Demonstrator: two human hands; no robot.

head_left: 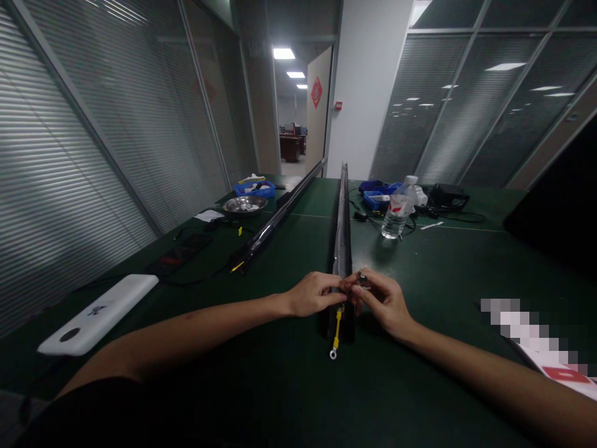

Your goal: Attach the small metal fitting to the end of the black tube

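Observation:
A long dark profile (342,224) runs straight away from me on the green table. At its near end my left hand (311,294) and my right hand (380,303) meet, fingertips pinched together over it. What lies between the fingertips is too small to make out; a thin pale strip shows by the right fingers. From under the hands a short yellow wire (337,326) extends towards me, ending in a metal ring terminal (333,354). A second long black profile (280,218) lies to the left, also with a yellow wire (237,266) at its near end.
A white case-like box (100,314) and a dark phone-like slab (180,254) lie left. Further back are a metal bowl (245,204) and a blue tray (255,189). On the right stand a water bottle (398,208), blue bins (375,200) and a black adapter (448,196) with cables.

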